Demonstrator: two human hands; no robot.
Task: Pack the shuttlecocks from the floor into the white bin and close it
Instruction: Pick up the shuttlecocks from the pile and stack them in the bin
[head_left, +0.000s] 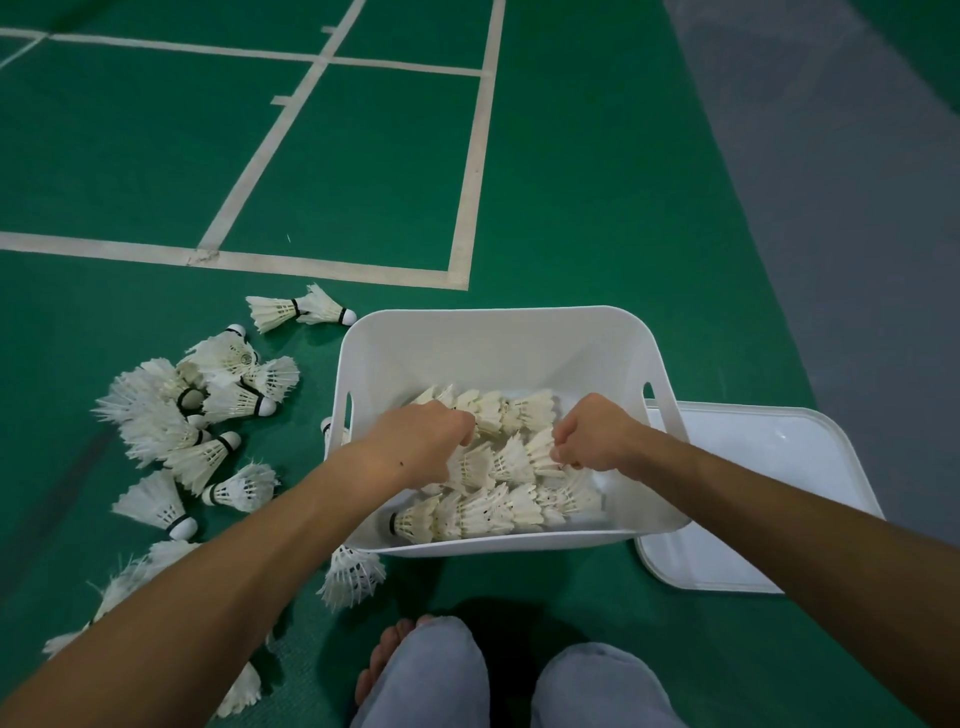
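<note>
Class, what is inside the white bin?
White bin: rows of shuttlecocks, with left hand and right hand among them. Anything beneath the hands and shuttlecocks is hidden.

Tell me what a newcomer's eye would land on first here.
First, the white bin at centre, with rows of nested shuttlecocks inside and both hands in it: the left hand and right hand each curl round the middle row. Next, the loose pile on the green floor left of the bin. The lid lies right of the bin, partly under it.
</note>
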